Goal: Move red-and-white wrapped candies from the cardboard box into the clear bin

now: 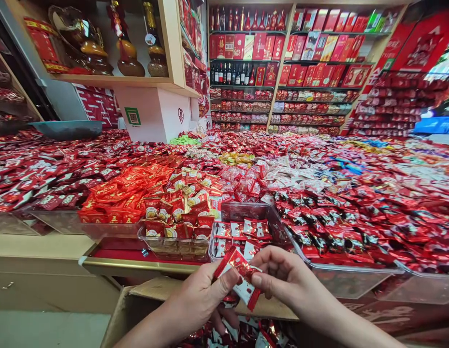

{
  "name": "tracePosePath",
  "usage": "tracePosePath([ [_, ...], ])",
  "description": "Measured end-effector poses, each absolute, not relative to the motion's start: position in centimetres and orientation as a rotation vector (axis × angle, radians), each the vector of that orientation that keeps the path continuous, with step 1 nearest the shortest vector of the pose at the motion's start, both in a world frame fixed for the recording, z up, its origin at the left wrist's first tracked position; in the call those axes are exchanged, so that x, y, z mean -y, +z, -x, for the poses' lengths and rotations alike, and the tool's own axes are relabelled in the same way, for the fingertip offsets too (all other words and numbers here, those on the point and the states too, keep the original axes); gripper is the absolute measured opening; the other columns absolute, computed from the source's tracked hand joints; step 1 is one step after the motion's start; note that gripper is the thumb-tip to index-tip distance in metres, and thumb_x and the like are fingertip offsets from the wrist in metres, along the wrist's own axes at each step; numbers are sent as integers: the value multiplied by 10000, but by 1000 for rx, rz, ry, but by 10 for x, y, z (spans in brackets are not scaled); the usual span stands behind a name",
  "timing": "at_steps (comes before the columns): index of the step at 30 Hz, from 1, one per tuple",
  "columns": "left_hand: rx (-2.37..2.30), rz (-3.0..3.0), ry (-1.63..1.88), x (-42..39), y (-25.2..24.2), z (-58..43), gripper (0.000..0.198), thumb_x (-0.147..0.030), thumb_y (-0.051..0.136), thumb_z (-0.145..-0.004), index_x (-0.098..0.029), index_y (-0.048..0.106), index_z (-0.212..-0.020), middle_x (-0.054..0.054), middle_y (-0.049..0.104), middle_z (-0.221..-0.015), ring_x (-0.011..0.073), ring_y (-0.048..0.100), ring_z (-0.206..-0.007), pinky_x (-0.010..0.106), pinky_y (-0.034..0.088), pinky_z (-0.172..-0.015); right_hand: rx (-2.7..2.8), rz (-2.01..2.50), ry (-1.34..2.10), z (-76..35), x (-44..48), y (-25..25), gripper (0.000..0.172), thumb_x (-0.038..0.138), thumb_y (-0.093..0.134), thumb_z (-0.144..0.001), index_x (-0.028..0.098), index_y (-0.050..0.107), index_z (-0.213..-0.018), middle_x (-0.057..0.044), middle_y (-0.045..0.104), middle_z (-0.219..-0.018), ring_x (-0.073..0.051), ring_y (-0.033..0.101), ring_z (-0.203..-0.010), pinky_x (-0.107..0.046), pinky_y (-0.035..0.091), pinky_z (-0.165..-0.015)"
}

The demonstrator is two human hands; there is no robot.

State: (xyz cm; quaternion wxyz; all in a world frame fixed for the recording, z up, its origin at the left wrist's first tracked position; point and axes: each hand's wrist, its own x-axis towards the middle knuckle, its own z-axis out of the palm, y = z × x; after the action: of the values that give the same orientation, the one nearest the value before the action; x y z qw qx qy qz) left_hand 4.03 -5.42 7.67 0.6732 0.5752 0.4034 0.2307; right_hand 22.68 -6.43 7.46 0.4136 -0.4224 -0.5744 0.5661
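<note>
Evidently both hands are at work on one red-and-white packet (247,291), held out over an open carton (159,288), just before the near edge of a clear bin (281,228).

Left hand (198,292): thumb pressed flat on the packet's face, forefinger side behind it, lower fingers loosely curled below. Reads as the main support, leaving the packet's other edge exposed. Red wrapping shows under the packet; cannot tell whether a second one sits in the palm.

Right hand (285,275): thumb and forefinger closed narrowly on the packet's right edge, remaining fingers folded in. Probably steadies or turns it; the packet lies aslant, printed side up.

Clear bin: similar packets (242,229) stand in rough rows, faces alike, presumably so the print shows. Bare wall visible at the right and back; only partly filled.

Carton: below the hands, loose packets (266,338) jumbled within. Its closeness to the bin likely keeps reaches short.

Neighbours: durian packets (179,210) heaped to the left, orange-red packets (126,193) beyond, red-and-black packets (325,227) to the right. Each kind seems grouped apart so it can be told at a glance.
</note>
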Motion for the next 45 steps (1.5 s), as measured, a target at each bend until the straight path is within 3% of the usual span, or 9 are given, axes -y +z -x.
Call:
tracePosePath([
  [5,-1190,-1451,816,44,70,-10,313,-436,552,-750,-200,586,-953,45,656,-829,170,656,-632,177,462,-435,1175,1284,1270,-246,22,86,233,295,671,-662,150,523,-769,22,567,-611,-59,484,-483,-178,394,-455],
  [10,-1245,-1272,1193,40,47,10,306,-435,592,-700,-185,573,-876,69,662,-926,171,648,-551,188,418,-372,1017,1561,1405,-238,-31,84,129,102,594,-694,144,488,-634,24,530,-524,-67,501,-466,-164,373,-408],
  [15,-1289,-1238,1112,36,23,11,348,-439,589,-698,-182,551,-930,66,649,-933,164,644,-546,184,403,-361,1040,1771,1460,-202,-66,61,210,48,528,-733,146,446,-566,32,459,-408,-73,462,-386,-157,304,-350],
  [21,-1356,-1526,944,35,14,15,299,-416,513,-764,-207,570,-970,10,644,-717,164,640,-612,198,463,-454,1153,1894,1470,-176,-81,32,200,106,526,-754,149,452,-573,23,465,-390,-74,416,-330,-170,265,-325],
  [27,-1346,-2010,896,37,10,18,203,-309,502,-797,-273,568,-986,2,653,-939,166,613,-854,236,476,-767,1364,1963,1263,-178,-82,17,172,184,606,-698,177,456,-614,49,426,-352,-66,317,-297,-193,191,-312],
  [34,-1214,-2033,931,36,5,23,239,-217,443,-820,-266,528,-1038,37,575,-1057,173,566,-949,263,453,-835,1500,1971,1150,-175,-80,18,186,194,579,-685,183,447,-554,40,416,-355,-67,288,-287,-218,204,-308],
  [37,-1187,-1924,968,37,4,24,291,-223,415,-836,-272,468,-1119,55,528,-1075,166,597,-863,284,471,-801,1526,1961,1151,-175,-79,20,221,234,562,-696,179,452,-513,25,415,-350,-80,312,-299,-225,218,-315],
  [40,-1212,-1639,1027,39,5,22,421,-288,473,-824,-290,324,-1217,37,553,-1001,148,629,-713,260,504,-656,1522,1934,1051,-178,-79,28,146,221,586,-668,169,484,-577,34,425,-395,-87,356,-353,-216,239,-344],
  [45,-1065,-1240,1215,35,25,13,390,-368,572,-762,-241,371,-1071,-5,602,-821,152,637,-591,188,419,-429,1663,1580,964,-188,-57,67,120,253,583,-696,160,507,-693,38,482,-580,-70,407,-506,-195,316,-465],
])
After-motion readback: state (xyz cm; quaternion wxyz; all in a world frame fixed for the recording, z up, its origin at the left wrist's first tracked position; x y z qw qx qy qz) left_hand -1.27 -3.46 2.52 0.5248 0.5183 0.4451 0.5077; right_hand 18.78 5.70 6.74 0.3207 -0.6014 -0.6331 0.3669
